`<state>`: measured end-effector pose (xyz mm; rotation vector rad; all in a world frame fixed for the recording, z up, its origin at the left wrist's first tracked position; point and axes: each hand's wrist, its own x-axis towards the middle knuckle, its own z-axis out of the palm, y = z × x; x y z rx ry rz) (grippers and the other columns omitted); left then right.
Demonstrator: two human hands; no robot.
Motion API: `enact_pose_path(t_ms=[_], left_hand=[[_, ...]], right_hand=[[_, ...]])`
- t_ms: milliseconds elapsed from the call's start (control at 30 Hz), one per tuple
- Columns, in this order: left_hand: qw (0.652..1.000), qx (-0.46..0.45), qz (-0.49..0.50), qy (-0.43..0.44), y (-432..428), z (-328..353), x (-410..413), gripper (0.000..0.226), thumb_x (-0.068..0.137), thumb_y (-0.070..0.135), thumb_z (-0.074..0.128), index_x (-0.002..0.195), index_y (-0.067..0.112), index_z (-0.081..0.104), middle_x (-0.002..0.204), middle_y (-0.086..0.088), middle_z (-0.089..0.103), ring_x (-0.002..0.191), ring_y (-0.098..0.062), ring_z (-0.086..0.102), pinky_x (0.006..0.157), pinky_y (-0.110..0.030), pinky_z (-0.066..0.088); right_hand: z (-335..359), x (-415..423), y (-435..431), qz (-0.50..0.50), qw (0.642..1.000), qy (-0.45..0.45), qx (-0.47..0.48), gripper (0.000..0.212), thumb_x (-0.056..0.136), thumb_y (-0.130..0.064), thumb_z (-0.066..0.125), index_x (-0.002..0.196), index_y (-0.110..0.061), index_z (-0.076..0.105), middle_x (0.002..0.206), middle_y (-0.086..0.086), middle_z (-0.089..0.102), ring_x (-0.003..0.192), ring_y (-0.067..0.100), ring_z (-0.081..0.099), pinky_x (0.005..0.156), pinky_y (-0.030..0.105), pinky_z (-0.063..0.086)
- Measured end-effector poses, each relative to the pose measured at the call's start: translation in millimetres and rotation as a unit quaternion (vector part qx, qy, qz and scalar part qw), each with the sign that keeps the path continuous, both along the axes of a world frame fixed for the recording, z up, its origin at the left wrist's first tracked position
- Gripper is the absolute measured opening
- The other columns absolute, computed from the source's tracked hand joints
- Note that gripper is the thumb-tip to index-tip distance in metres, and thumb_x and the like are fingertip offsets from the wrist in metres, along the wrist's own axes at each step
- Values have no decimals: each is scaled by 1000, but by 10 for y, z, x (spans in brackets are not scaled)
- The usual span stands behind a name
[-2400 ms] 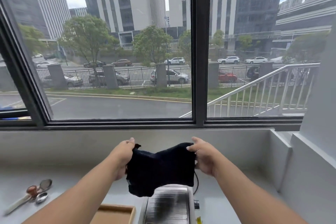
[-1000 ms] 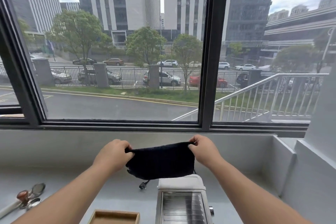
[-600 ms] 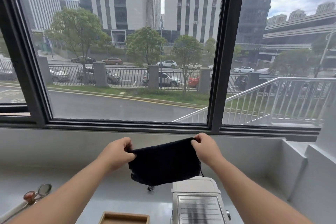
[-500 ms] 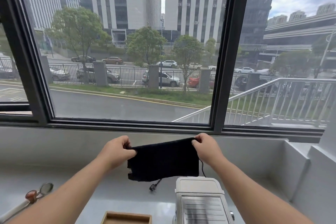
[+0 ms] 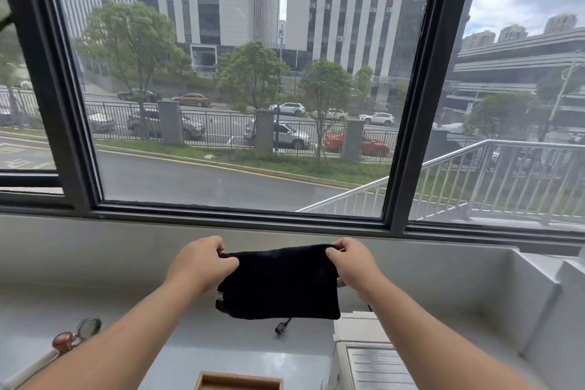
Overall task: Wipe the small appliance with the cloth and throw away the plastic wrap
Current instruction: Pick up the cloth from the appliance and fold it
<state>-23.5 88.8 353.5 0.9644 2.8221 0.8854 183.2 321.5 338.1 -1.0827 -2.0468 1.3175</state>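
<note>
I pinch the black cloth [image 5: 278,282] taut between left hand [image 5: 199,263] and right hand [image 5: 351,263]; next, I judge, lower it onto the white appliance [image 5: 367,355].

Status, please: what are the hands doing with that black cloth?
Left hand, right hand pinch cloth by top corners. Appliance below, untouched. Plug on counter under cloth.

window frame [image 5: 411,104]: rear | wooden box [image 5: 239,381]: bottom edge | spoons [image 5: 79,331]: left, on counter [image 5: 221,348]
</note>
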Motion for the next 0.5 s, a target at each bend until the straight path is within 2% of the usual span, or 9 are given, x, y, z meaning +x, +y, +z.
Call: enact_pose_path(t_ms=[100,233,367,500], left_hand=[[1000,-4,4,-30,-24,3,-67,22,73,41,59,73,20,53,74,3,65,66,-17,58,54,-29,38],[994,7,-4,-107,-12,-2,-135,25,76,43,57,74,19,52,75,1,65,65,-19,55,58,-30,40],[983,43,-22,-177,39,-32,-192,28,83,42,61,74,18,48,73,-1,57,65,-22,54,63,-32,45],[968,63,-46,-240,46,-66,-208,33,87,44,66,77,16,53,81,-5,63,73,-24,63,64,-32,53]], right_hand=[[-12,-143,-147,0,999,18,-44,10,96,-17,57,98,-14,66,96,13,73,82,29,74,54,36,62],[-21,-347,-379,7,995,41,-88,11,96,-13,54,100,-7,64,91,14,70,73,27,71,50,32,58],[-9,-558,-615,30,992,52,-113,9,99,-13,53,101,-8,61,94,15,71,73,27,73,56,37,61],[20,-759,-836,46,993,42,-103,8,101,-13,54,103,-8,59,88,11,69,69,25,74,57,38,62]])
